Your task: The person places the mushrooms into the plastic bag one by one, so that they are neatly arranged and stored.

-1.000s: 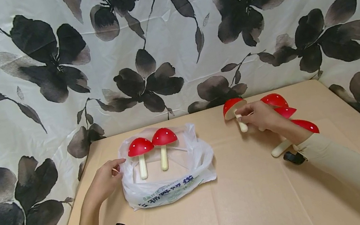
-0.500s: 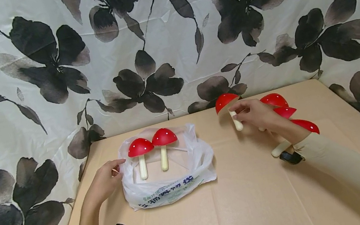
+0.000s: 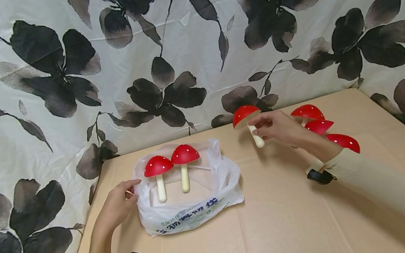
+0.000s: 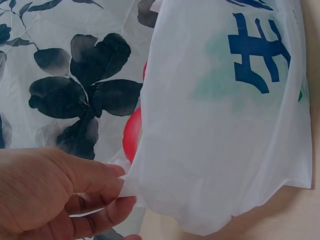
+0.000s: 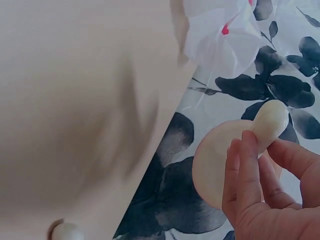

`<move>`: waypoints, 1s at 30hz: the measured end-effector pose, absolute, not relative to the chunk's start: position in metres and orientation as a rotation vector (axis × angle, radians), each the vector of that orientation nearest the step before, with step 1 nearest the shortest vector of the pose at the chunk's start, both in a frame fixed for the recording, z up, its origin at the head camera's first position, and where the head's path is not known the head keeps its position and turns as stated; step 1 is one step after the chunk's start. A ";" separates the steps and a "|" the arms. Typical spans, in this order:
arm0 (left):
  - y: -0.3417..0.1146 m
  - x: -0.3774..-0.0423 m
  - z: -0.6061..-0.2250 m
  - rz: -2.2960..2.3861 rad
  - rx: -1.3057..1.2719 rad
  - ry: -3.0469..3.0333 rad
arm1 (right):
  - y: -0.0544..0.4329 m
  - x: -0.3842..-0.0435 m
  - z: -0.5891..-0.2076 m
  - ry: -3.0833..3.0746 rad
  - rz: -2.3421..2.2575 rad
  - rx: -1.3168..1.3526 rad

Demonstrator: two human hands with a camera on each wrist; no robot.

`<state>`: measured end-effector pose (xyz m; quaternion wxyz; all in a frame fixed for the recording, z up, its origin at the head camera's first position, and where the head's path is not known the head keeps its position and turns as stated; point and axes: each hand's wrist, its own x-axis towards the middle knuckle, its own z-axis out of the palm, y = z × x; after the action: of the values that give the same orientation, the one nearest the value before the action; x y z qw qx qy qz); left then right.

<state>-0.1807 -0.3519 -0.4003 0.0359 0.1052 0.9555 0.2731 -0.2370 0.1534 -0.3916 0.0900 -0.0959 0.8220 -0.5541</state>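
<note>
Floral cloth [image 3: 163,88], white with black-grey blooms, hangs behind a light tan tabletop [image 3: 285,229] marked by faint creases. White plastic bag [image 3: 193,214] with blue lettering lies left of centre; two red-capped mushrooms [image 3: 184,153] side by side within its outline. Left hand [image 3: 118,204] pinches the bag's left edge. Right hand [image 3: 277,127] grips another mushroom [image 3: 246,116] by its pale stem, tilted, above the table near the back edge. Three more red caps [image 3: 344,143] beside right forearm. Cream sleeves [image 3: 393,192], both arms.
</note>
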 end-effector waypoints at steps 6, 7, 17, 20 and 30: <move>-0.351 -0.180 -0.401 0.840 0.308 2.929 | 0.143 -0.237 -0.388 2.398 -1.683 -0.339; -0.351 -0.180 -0.401 0.839 0.307 2.929 | 0.141 -0.237 -0.387 2.389 -1.692 -0.346; -0.351 -0.180 -0.401 0.836 0.308 2.928 | 0.121 -0.237 -0.375 2.364 -1.693 -0.446; -0.351 -0.180 -0.400 0.834 0.317 2.931 | 0.114 -0.236 -0.373 2.354 -1.700 -0.487; -0.351 -0.180 -0.400 0.817 0.329 2.932 | 0.090 -0.235 -0.369 2.349 -1.687 -0.577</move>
<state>-0.1803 -0.3509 -0.3999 0.0399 0.1073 0.9569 0.2667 -0.2351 0.0895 -0.3686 0.0962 -0.1947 0.7928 -0.5694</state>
